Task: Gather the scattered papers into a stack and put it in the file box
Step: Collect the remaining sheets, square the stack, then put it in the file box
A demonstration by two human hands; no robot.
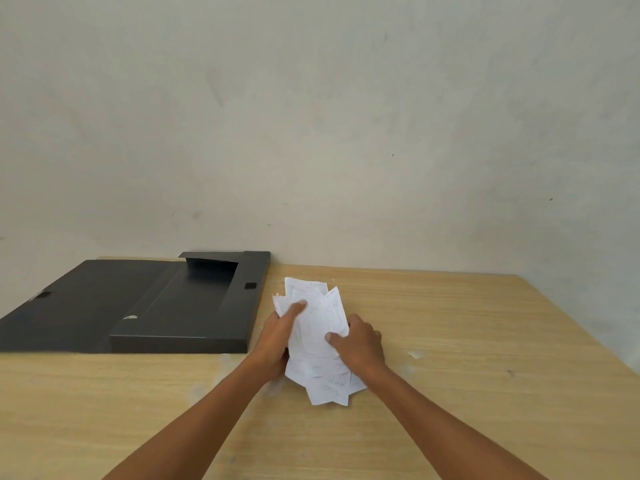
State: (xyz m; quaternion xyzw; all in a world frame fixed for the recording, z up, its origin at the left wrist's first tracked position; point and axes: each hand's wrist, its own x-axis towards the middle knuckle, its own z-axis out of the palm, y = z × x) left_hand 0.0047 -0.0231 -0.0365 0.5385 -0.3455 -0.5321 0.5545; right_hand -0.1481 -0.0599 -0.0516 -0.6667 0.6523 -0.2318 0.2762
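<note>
Head view:

- We note a light wood-grain surface set against a pale, scuffed wall.
- We record the papers as a loose, uneven white bundle near the middle of the surface, just right of the file box; the sheets fan out at both the far and near ends, edges not aligned, with faint print on them.
- The left hand grips the left edge of the bundle, fingers curled round it, with one finger laid across the top sheet.
- The right hand closes on the right edge, its thumb pressed on top and the remaining fingers hidden beneath or behind the sheets.
- We cannot tell whether the bundle rests on the surface or is lifted slightly; a shadow shows under its near end.
- The file box is black and lies open on the left far part of the surface, its tray to the right and its flat lid spread out to the left.
- A small dark clasp patch sits on the tray's right rim.
- We see no paper in the tray.
- One small white scrap lies on the surface right of the hands, apart from the bundle.
</note>
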